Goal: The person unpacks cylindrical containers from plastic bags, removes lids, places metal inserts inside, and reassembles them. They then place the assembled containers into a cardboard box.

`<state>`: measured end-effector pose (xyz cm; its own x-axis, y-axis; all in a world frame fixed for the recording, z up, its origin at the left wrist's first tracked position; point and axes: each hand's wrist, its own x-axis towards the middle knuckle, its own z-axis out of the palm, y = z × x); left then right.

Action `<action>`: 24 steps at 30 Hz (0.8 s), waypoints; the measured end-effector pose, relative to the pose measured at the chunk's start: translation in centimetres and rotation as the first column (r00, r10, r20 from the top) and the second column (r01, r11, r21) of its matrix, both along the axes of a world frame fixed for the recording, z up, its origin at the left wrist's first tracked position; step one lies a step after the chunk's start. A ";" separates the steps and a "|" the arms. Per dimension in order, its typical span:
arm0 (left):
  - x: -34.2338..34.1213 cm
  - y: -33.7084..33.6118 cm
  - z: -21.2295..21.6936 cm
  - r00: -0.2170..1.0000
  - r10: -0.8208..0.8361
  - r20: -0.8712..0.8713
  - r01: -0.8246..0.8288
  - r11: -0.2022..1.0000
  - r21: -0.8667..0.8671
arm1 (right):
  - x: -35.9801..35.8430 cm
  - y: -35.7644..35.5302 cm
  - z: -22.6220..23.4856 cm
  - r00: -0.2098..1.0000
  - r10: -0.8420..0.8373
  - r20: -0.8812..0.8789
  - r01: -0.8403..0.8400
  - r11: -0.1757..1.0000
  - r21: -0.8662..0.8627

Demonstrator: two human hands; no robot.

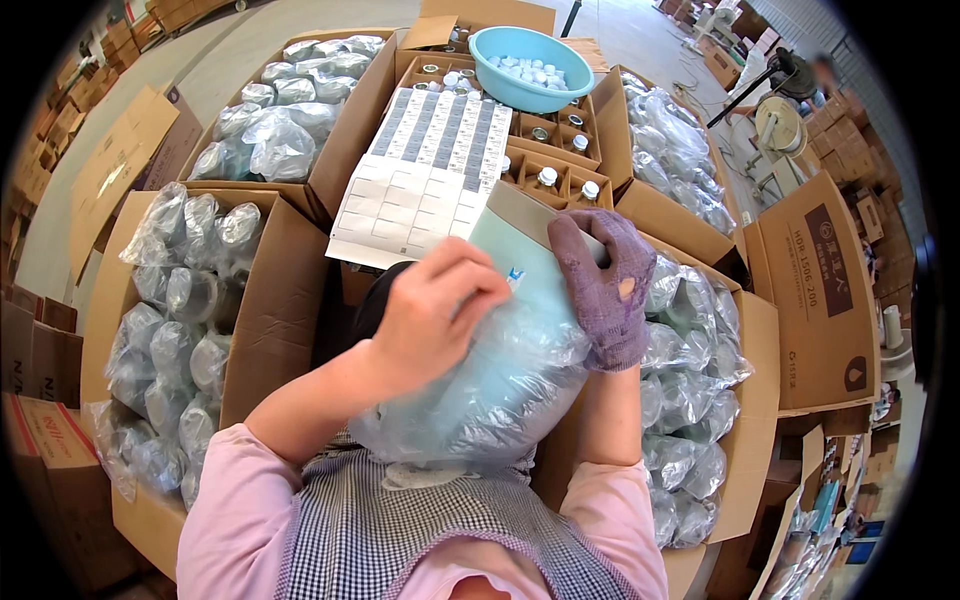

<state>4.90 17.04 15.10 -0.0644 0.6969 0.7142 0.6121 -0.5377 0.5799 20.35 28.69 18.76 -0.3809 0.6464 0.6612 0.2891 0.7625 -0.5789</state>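
While crinkly plastic sheathes it, hands clasp jar (500, 350).

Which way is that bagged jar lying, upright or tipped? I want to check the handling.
Tipped. The jar lies on its side, flat end away from the person, between the bare left hand and gloved right hand.

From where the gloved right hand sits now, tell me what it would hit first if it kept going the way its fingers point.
The right hand points up-left across the pale green container; past that, probably the label sheet, though depth is unclear.
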 end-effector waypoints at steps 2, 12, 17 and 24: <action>-0.3 0.1 1.0 0.992 0.067 0.110 -0.062 0.997 -0.046 | 0.1 -0.1 0.4 0.999 0.032 -0.001 -0.032 0.998 0.053; -0.9 1.5 0.4 0.997 0.070 0.011 -0.071 0.994 0.079 | -0.3 -0.2 0.3 1.000 0.014 -0.008 -0.014 1.000 0.024; -0.7 1.2 0.2 0.999 0.009 -0.038 -0.009 1.000 -0.003 | -0.4 -0.1 0.0 1.000 0.003 -0.023 -0.003 1.000 0.004; -2.0 0.4 1.5 0.992 0.009 0.129 0.013 0.986 -0.167 | -0.2 -0.3 0.5 0.999 0.032 -0.014 -0.032 0.999 0.026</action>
<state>2.88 17.44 16.57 -0.1469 0.8059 0.5735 0.5251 -0.4278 0.7357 20.11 28.36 19.24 -0.3911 0.6168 0.6831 0.2560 0.7858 -0.5630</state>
